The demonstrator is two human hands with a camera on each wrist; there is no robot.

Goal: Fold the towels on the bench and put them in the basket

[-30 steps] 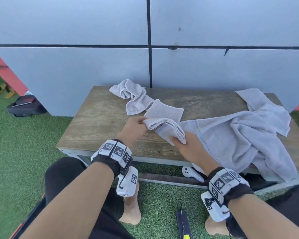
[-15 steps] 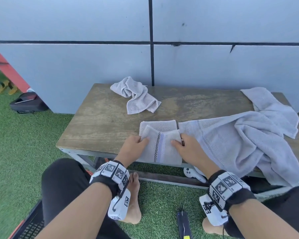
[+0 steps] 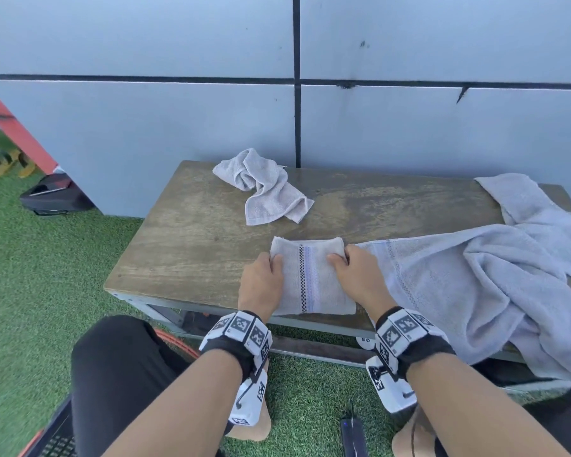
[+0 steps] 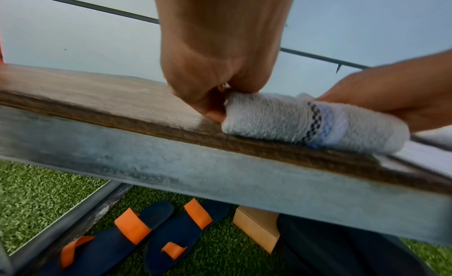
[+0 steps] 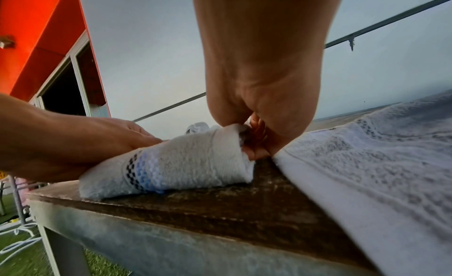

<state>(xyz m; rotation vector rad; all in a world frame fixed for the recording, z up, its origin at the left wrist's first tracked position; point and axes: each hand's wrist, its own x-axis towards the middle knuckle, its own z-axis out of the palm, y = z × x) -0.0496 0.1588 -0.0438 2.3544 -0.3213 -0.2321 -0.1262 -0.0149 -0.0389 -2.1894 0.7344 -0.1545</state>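
A small folded grey towel [image 3: 310, 278] with a checked and blue stripe lies near the front edge of the wooden bench [image 3: 192, 245]. My left hand [image 3: 262, 278] pinches its left edge and my right hand [image 3: 353, 275] pinches its right edge, thumbs on top. The left wrist view shows the folded towel [image 4: 288, 119] gripped at its end by my left hand [image 4: 215, 106]. In the right wrist view my right hand [image 5: 252, 143] grips the other end of the towel [image 5: 181, 164]. A crumpled small towel [image 3: 264, 188] sits at the back. A large pale towel [image 3: 482, 275] spreads over the bench's right side.
A dark crate with an orange rim [image 3: 53, 437] shows at the bottom left by my knee. Blue and orange sandals [image 4: 137, 235] and a wooden block [image 4: 257, 228] lie under the bench on green turf. A grey wall stands behind the bench.
The small towel, held up and half folded a second ago, now lies flat and folded over on the bench. Both hands have moved forward to its far corners.
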